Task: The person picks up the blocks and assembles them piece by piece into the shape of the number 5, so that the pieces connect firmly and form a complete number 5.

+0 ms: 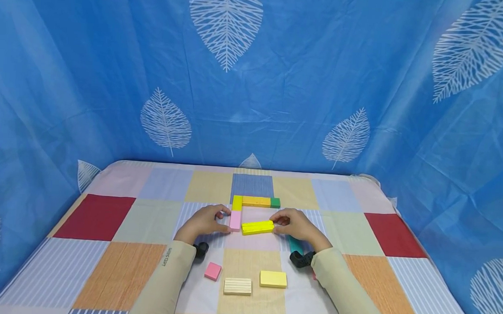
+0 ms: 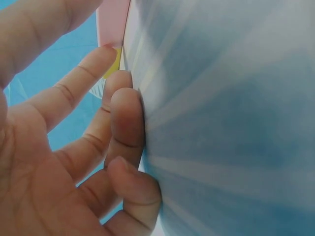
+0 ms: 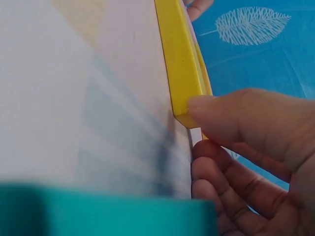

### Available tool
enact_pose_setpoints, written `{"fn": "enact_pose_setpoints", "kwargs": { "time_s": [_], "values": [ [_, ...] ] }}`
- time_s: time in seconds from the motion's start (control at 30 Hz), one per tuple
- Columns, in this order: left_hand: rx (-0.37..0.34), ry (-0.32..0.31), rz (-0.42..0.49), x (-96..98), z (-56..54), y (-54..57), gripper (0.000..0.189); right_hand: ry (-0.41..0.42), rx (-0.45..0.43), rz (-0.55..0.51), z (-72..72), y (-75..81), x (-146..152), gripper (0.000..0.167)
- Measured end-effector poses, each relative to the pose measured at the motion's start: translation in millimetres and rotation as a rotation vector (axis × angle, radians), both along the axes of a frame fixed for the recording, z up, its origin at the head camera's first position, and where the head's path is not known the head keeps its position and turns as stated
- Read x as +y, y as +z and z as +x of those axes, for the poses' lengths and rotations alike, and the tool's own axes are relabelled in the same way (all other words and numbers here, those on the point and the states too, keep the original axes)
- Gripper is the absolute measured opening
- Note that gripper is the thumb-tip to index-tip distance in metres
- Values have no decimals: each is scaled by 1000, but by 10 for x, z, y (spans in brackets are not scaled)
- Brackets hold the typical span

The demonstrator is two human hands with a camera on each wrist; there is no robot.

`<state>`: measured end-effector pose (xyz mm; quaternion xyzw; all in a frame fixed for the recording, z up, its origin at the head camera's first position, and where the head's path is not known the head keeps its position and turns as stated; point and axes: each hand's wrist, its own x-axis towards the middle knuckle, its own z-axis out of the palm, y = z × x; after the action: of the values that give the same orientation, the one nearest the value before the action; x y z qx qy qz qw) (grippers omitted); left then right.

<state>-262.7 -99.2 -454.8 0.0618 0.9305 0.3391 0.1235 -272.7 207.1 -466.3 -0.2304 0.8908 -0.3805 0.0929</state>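
My right hand [image 1: 296, 224] pinches the right end of a long bright-yellow block [image 1: 256, 228], which lies slightly slanted on the cloth. In the right wrist view the thumb is on that yellow block's [image 3: 181, 59] near end, the other fingers curled low by the cloth. My left hand [image 1: 207, 219] is at the left side of a pink block [image 1: 235, 220], thumb and forefinger tips right at its edge. The left wrist view shows a fingertip against the pink block [image 2: 112, 24], the lower fingers loosely bent on the cloth. A yellow block [image 1: 237, 202] continues the pink one away from me.
An orange block [image 1: 256, 202] and a green block [image 1: 275, 203] extend the row rightward at the back. A teal block [image 1: 295, 245] lies under the right wrist. Nearer are a pink square block [image 1: 213, 271], a striped wooden block [image 1: 237, 286] and a pale-yellow block [image 1: 273, 279].
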Motion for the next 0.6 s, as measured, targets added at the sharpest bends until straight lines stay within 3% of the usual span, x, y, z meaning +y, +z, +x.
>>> {"fn": "enact_pose_setpoints", "kwargs": {
  "time_s": [0.6],
  "values": [
    [-1,0,-5,5,14,25,49,6,-38,2,-41,64,-50,23]
  ]
}}
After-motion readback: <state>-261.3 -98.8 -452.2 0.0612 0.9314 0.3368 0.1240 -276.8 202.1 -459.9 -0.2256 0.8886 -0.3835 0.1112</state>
